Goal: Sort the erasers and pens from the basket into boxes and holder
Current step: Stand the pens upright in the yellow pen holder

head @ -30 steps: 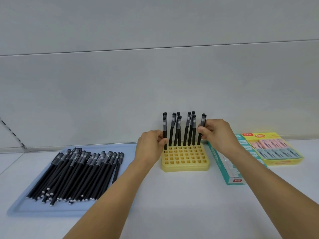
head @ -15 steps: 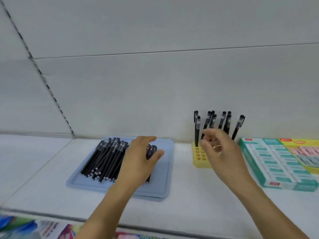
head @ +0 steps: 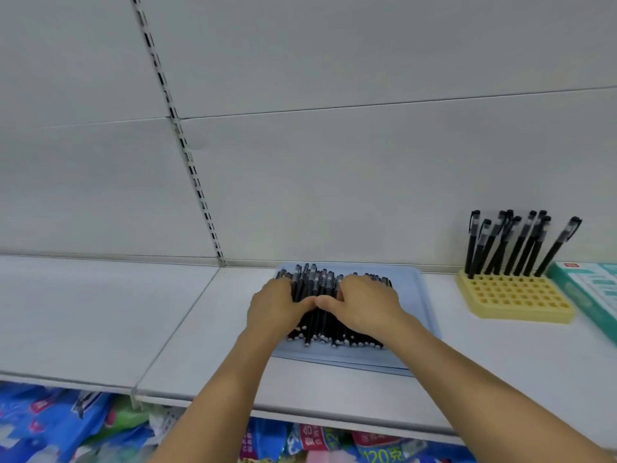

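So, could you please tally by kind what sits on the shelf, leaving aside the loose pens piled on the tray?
Pens standing in holder: 9
Yellow holder: 1
Blue tray: 1
Teal box: 1, partly cut off
Total: 12

Hands (head: 334,309) hide fingers and pile of pens (head: 320,285).
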